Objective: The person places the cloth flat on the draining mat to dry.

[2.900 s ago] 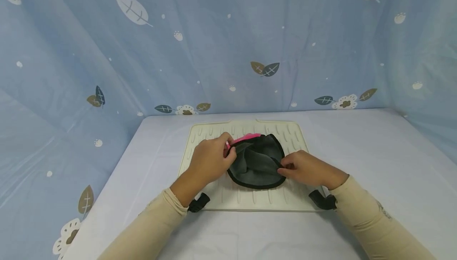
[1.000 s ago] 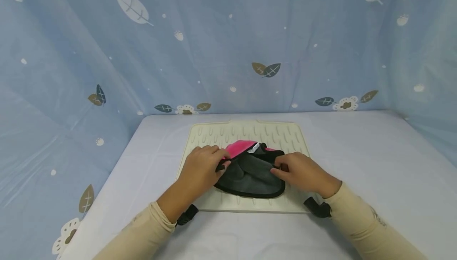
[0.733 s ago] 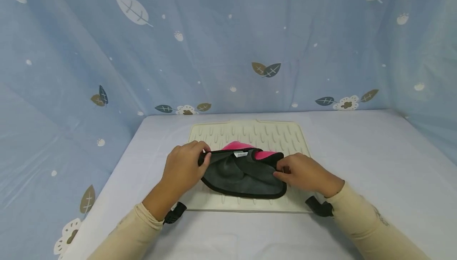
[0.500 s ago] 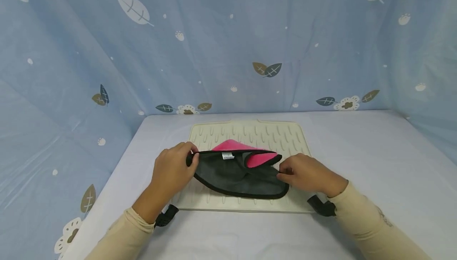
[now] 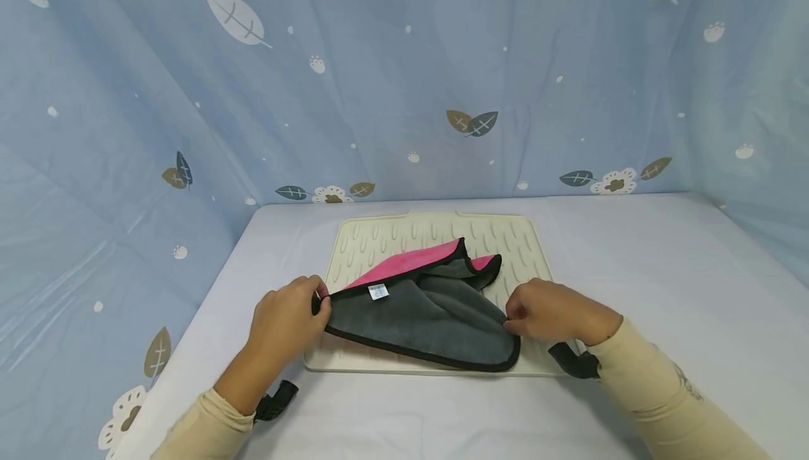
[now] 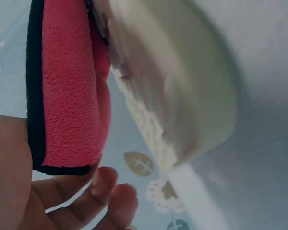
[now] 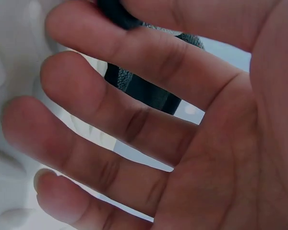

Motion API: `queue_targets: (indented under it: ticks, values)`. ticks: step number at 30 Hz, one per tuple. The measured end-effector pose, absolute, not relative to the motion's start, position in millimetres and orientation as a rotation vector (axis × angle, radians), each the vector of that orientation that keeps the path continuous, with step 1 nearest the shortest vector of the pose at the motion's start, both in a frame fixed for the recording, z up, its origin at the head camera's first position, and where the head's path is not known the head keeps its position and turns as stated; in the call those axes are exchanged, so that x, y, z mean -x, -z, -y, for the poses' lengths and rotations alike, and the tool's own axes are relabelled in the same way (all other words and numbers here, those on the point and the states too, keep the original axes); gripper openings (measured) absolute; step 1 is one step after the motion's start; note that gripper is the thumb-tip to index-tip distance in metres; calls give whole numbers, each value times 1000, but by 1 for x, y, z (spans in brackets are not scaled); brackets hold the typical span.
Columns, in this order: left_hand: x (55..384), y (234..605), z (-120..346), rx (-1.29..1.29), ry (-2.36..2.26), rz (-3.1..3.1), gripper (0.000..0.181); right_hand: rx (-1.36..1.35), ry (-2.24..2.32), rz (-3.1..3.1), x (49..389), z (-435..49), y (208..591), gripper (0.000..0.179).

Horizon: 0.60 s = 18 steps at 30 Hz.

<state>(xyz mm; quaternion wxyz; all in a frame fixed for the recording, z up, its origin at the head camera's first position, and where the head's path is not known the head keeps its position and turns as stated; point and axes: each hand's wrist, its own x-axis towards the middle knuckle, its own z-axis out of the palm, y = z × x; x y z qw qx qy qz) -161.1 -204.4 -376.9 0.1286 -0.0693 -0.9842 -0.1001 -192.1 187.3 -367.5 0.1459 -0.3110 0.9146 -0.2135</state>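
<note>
A two-sided cleaning cloth (image 5: 417, 319), grey on one face and pink on the other with black edging, is stretched over a cream ridged mat (image 5: 354, 242). My left hand (image 5: 287, 319) pinches its left corner, and in the left wrist view the cloth's pink side (image 6: 69, 86) hangs from thumb and fingers. At the near right corner my right hand (image 5: 556, 311) pinches the black edging (image 7: 117, 12) between thumb and index finger, the other fingers extended. The back part is folded over, pink showing, with a white label (image 5: 378, 291) near the upper edge.
The mat lies on a white-covered table (image 5: 632, 263). A blue patterned curtain (image 5: 404, 81) stands behind and to the left. Black wrist-camera mounts (image 5: 574, 360) sit under both forearms.
My left hand has moved left and toward me, drawing the cloth from a bunched shape into a wider spread. The right hand has shifted slightly right and nearer, keeping its corner.
</note>
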Motion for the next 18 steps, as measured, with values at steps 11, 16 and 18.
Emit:
queue_targets:
  ticks: [11, 16, 18]
  values:
    - [155, 382, 202, 231, 206, 3045, 9, 859, 568, -2650, 193, -189, 369, 38]
    - [153, 386, 199, 289, 200, 3049, 14, 829, 536, -2693, 195, -192, 370, 38]
    - [153, 386, 198, 311, 186, 3055, 15, 828, 527, -2703, 196, -192, 371, 37]
